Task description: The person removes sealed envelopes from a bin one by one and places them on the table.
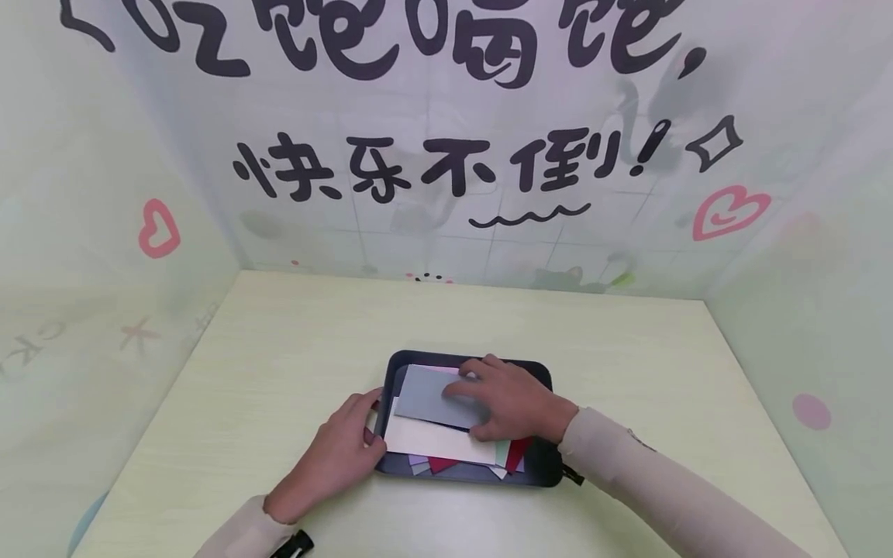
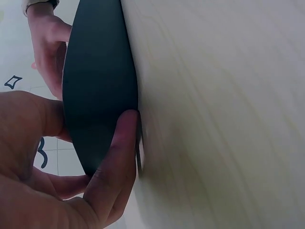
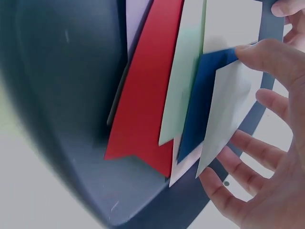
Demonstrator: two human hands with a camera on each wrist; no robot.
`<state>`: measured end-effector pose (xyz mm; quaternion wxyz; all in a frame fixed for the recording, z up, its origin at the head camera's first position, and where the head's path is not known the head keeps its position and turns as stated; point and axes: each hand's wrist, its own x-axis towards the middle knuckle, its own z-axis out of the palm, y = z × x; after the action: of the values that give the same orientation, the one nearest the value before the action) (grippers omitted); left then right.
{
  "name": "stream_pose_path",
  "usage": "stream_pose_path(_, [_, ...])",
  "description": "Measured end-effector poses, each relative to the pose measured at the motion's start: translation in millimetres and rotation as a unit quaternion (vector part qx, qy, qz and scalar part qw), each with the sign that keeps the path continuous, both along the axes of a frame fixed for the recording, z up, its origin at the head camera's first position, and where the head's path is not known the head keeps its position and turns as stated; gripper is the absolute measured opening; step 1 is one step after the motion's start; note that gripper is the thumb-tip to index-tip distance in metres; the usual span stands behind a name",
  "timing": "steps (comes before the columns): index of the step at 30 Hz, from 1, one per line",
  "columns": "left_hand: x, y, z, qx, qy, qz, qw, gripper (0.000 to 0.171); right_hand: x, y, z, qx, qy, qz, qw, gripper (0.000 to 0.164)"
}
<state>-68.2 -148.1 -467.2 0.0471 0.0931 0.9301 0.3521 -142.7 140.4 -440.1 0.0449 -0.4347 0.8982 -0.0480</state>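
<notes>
A dark, shallow tray (image 1: 481,480) lies on the table with a loose pile of coloured cards in it. My left hand (image 1: 338,442) grips its left end, thumb and fingers bent round the wall, as the left wrist view also shows. Over the pile, my right hand (image 1: 512,399) holds a grey card (image 1: 422,391) across its width, thumb at the near edge and fingers toward the far edge. In the right wrist view the thumb touches a blue card (image 3: 202,86) just under the grey one. Below them lie a white card (image 1: 432,443), a pale green card (image 3: 183,86) and red cards (image 3: 145,109).
Lilac paper (image 3: 136,21) sits low in the pile. The pale wooden table (image 1: 293,333) extends around the tray. Printed curtains hang at the back (image 1: 418,232) and on both sides, with a heart (image 1: 159,229) on the left one.
</notes>
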Motion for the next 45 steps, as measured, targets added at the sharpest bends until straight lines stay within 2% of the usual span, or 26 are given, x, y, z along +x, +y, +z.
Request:
stream_pose_path(9, [0.3, -6.2, -1.6, 0.000, 0.004, 0.006, 1.0000, 0.068, -8.3, 14.3, 16.7, -0.013, 0.031, -0.010, 0.999, 0.054])
stream_pose_path(14, [0.1, -7.0, -1.2, -0.003, 0.003, 0.008, 1.0000, 0.068, -18.8, 27.2, 26.6, -0.024, 0.049, -0.020, 0.998, 0.054])
stream_pose_path(19, [0.0, -7.2, -1.1, -0.007, 0.004, 0.009, 0.9999, 0.068, -33.3, 43.9, 32.2, -0.029, 0.056, -0.048, 0.997, 0.056])
stream_pose_path(26, [0.7, -7.5, -2.8, -0.004, 0.007, 0.010, 0.9999, 0.068, -57.8, 74.5, 27.6, -0.030, 0.061, -0.092, 0.993, 0.057])
stream_pose_path(33, [1.2, -7.1, -5.1, -0.004, 0.006, 0.006, 1.0000, 0.069, -80.2, 103.3, 14.6, -0.030, 0.060, -0.114, 0.991, 0.057])
stream_pose_path(45, [3.9, -6.0, -5.9, -0.002, 0.003, 0.010, 0.9999, 0.069, -105.6, 122.8, -2.0, -0.021, 0.020, -0.148, 0.989, 0.062])
